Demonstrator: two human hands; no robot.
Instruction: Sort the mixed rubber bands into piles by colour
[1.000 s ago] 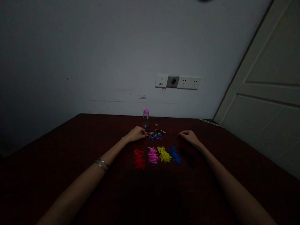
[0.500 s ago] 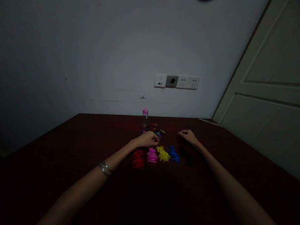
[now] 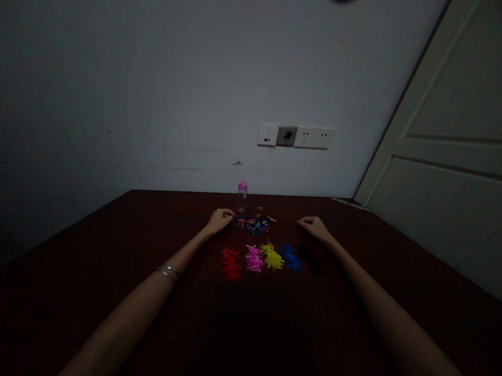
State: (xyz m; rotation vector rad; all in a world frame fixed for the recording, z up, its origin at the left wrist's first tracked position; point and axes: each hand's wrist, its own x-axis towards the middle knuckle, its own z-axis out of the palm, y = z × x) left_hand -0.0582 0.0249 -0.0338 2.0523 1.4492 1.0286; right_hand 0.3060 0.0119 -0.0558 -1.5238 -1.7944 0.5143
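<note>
My left hand (image 3: pixel 220 220) rests at the left edge of a mixed pile of small colored rubber bands (image 3: pixel 255 226), its fingertips bent together. Whether a band is between them is too small to see. To the right of that pile, my right hand (image 3: pixel 314 227) lies on the table with its fingers curled in; anything inside them is hidden. Nearer to me are sorted heaps in a row: red bands (image 3: pixel 231 266), pink bands (image 3: pixel 254 259), yellow bands (image 3: pixel 272 256), blue bands (image 3: pixel 290 258) and a dark heap (image 3: pixel 313 261) that barely shows against the wood.
A clear bottle with a pink cap (image 3: pixel 242 197) stands behind the mixed pile, and a loose band (image 3: pixel 257 208) lies beside it. The dark red table (image 3: pixel 107 242) meets a wall with sockets (image 3: pixel 295 137). A panelled door (image 3: pixel 452 147) rises at the right.
My left hand has moved back and left, from above the pink and yellow heaps to the mixed pile's left edge, uncovering that pile. My right hand has stayed in place.
</note>
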